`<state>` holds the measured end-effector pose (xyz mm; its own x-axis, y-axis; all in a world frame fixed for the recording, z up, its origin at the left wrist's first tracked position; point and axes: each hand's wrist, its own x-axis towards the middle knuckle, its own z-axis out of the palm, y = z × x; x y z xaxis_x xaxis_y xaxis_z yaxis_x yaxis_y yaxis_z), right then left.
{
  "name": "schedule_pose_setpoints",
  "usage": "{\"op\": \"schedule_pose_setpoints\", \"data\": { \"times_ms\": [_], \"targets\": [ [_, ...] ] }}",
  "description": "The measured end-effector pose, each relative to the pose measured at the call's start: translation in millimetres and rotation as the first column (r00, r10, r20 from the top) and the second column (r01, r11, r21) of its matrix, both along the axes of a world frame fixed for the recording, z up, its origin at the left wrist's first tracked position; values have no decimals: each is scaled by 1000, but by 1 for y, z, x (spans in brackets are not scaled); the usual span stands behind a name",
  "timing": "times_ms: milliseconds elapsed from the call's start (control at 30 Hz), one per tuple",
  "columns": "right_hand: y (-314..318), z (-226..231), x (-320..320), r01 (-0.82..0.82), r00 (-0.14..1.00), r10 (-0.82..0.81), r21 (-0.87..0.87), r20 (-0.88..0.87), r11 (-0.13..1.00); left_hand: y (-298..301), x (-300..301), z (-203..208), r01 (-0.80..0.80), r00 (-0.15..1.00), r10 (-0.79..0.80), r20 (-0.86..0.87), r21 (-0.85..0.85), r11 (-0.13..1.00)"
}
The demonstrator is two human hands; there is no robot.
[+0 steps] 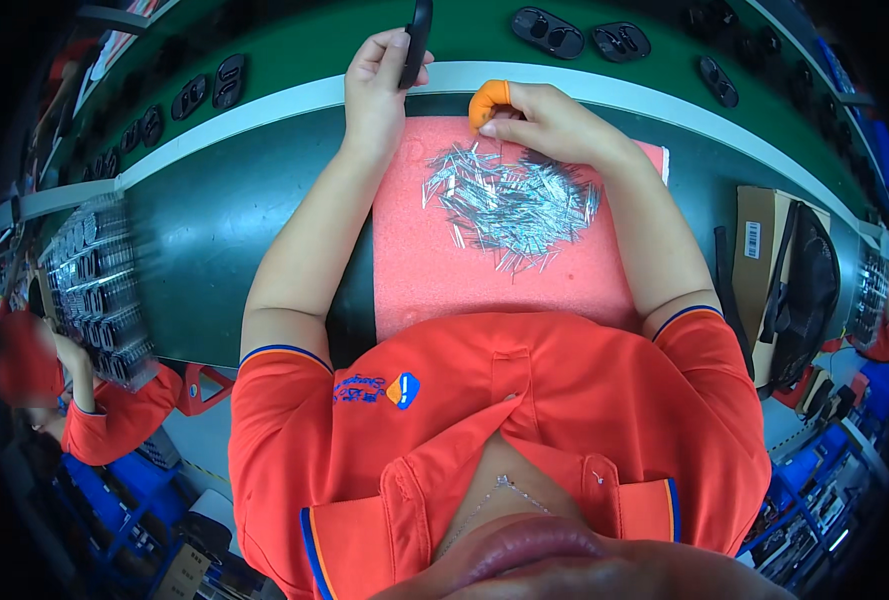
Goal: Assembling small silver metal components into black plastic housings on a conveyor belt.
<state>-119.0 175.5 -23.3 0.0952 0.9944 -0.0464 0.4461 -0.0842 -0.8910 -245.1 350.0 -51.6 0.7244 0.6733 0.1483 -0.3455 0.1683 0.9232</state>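
My left hand (374,80) is closed around a black, flat part with rounded ends (417,48), held on edge over the near side of the green belt. An orange finger cot (488,103) covers one finger of my right hand (529,118). Its thumb and fingertips are pinched together, and a thin metal pin (475,147) seems to stick out below them. Just under that hand lies a loose heap of silvery metal pins (519,205), spread on a pink foam mat (419,280).
Beyond a white rail (594,84), black oval parts (547,32) lie along the green belt (344,25). Stacked clear trays of black parts (94,285) stand at left near another person in red (124,415). A cardboard box (761,250) and black bag (806,290) are at right.
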Motion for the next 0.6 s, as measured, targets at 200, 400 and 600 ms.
{"op": "schedule_pose_setpoints", "data": {
  "times_ms": [200,400,600],
  "targets": [
    [-1,3,-7,23,992,-13,-81,125,996,3,1,-3,-13,1000,13,-18,-18,1000],
    [1,-1,-5,19,969,0,-74,248,997,4,-3,2,0,1000,0,-29,-2,1000],
    [7,-13,4,249,968,-250,-37,-5,968,5,-6,3,-36,993,65,-103,258,965]
  ]
}}
